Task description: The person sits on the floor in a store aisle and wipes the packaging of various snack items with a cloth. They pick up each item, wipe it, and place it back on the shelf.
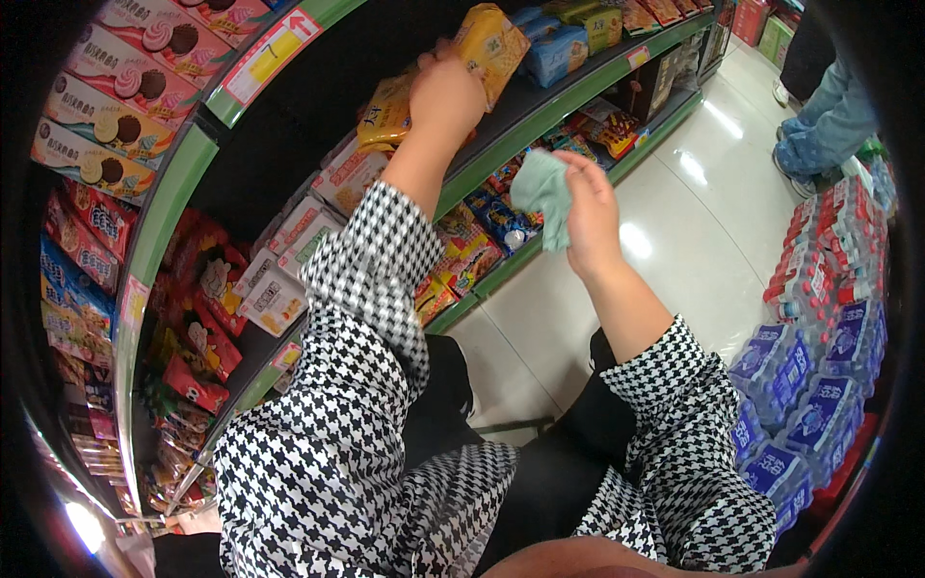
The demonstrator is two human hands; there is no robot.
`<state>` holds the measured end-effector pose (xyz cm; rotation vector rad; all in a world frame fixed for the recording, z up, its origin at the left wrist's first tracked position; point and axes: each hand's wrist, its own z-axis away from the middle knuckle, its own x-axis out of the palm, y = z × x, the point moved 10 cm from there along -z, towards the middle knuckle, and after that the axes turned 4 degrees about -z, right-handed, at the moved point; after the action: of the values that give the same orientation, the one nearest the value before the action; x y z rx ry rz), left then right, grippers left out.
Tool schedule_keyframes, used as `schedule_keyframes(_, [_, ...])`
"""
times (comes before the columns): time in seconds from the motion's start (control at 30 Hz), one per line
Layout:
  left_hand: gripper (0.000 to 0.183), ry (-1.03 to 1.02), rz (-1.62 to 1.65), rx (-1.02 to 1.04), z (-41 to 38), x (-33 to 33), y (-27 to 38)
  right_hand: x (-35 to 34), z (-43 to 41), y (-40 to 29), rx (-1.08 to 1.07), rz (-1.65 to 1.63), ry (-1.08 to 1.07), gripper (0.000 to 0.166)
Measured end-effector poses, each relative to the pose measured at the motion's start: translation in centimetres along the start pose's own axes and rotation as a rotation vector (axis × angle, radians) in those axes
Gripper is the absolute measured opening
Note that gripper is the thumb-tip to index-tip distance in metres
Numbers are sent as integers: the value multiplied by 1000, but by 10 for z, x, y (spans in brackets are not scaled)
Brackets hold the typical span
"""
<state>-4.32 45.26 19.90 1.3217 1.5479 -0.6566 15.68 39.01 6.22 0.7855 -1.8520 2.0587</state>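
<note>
My left hand (448, 97) is over the yellow snack packages on the shelf, its fingers on the upper yellow package (495, 50); they are blurred, and I cannot tell whether they grip it. Another yellow package (386, 112) lies just left of and below that hand. My right hand (594, 209) holds a pale green cloth (545, 191) in front of the lower shelf, above the floor. Blue packages (558, 54) stand on the same shelf, right of the yellow ones.
Boxed cookies (123, 79) and bagged snacks (213, 289) fill shelves at the left. A green shelf edge (520, 148) runs diagonally past my hands, with bagged snacks (462, 246) below. Shrink-wrapped bottles (809, 412) are stacked on the right. Another person's legs (824, 123) are at the upper right.
</note>
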Motion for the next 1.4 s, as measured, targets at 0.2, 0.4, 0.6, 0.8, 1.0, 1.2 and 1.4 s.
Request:
schedule_keyframes(0.2, [66, 18, 487, 43, 95, -7, -27, -7, 7, -56, -267, -200, 34, 41])
schedule_keyframes(0.4, [45, -515, 1526, -516, 203, 47, -21, 72, 75, -73, -984, 929, -482, 59])
schedule_keyframes(0.6, [42, -612, 1708, -706, 253, 66, -39, 106, 114, -13, -849, 1156, -752, 55])
schedule_keyframes(0.8, [50, -683, 1795, -601, 259, 66, -38, 100, 95, -12, -767, 1075, -927, 54])
schedule_keyframes(1.0, [70, -712, 1762, -508, 259, 68, -34, 42, 29, -35, -601, 953, -529, 56])
schedule_keyframes(1.2, [77, -403, 910, -260, 249, 42, -51, 57, 54, -41, -706, 846, -411, 52])
schedule_keyframes(1.4, [89, -300, 882, -240, 245, 34, -54, 109, 111, 24, -720, 1248, -931, 46])
